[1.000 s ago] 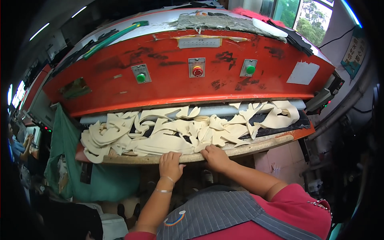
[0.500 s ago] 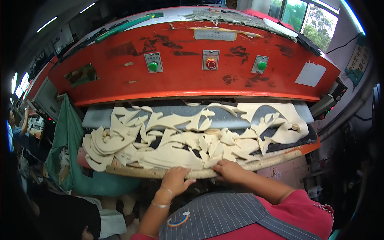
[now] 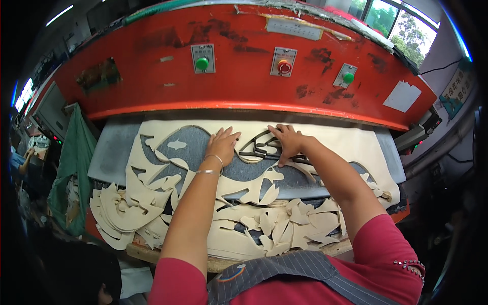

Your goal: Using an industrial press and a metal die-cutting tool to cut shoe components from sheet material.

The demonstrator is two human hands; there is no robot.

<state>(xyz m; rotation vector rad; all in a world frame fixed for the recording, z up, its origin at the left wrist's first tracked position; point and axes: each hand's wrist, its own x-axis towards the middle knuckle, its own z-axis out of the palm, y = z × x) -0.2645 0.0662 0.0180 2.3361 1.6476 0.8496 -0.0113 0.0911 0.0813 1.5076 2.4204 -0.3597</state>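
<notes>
A cream sheet of soft material (image 3: 325, 129) with curved cut-out openings lies on the grey cutting bed under the red press. On it, near the middle, sits a black metal cutting die (image 3: 252, 152) made of bent strips. My right hand (image 3: 290, 142) grips the die's right part, fingers over its far edge and thumb on the near side. Just left of the die, my left hand (image 3: 221, 146) rests with fingers stretched out on the sheet; whether its fingertips touch the die I cannot tell. Cut scraps (image 3: 290, 223) of the same cream material lie piled nearer to me.
The red press beam (image 3: 152, 91) spans the far side, with two green buttons and a red one (image 3: 283, 67). A wooden edge (image 3: 223, 263) runs along the front. Green cloth (image 3: 73, 168) hangs at the left. A person's arm (image 3: 25, 160) shows at far left.
Both hands have moved from the front edge to the far part of the bed. The cream sheet now extends farther under the press, and the black cutting die has come into view, held by my right hand.
</notes>
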